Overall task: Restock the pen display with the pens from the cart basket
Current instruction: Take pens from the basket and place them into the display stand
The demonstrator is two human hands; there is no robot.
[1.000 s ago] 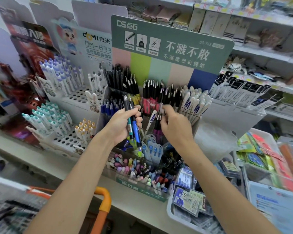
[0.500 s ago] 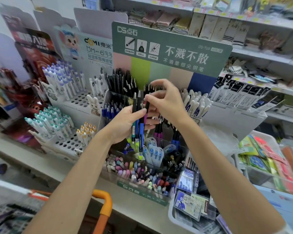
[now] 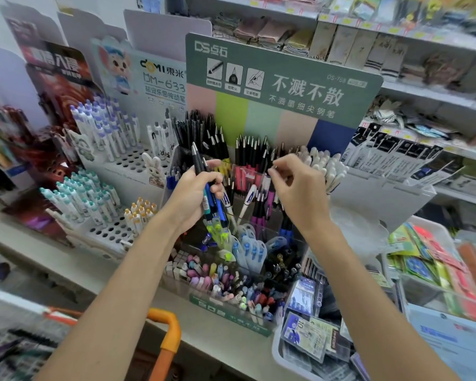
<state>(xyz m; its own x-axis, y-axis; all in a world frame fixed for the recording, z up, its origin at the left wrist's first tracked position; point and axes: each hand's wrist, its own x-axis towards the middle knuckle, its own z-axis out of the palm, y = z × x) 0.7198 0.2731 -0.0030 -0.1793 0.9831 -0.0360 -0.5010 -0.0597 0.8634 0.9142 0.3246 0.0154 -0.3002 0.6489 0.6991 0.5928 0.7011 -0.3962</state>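
Looks partway done: gripping a bunch of pens (image 3: pixel 210 198) in L hand (image 3: pixel 191 198) just in front of pen display (image 3: pixel 261 125), pinching top of a black pen (image 3: pixel 273 165) w/ R hand (image 3: pixel 300 189) at a back-row slot; likely several left to slot, cart basket (image 3: pixel 17 349) too blurred to count.

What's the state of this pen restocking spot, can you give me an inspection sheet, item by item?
Surface: grey shelf ledge, carrying several pen stands.
Job's things: pen display with green header, well filled; bundle of pens in the left hand; cart basket lower left, blurred.
Clutter: white tray of packaged items beside the display.
Hands: left hand grips the bundle; right hand pinches a pen by its top at the display.
Cables: nothing seen.
Surroundings: store shelves behind; orange cart handle below.
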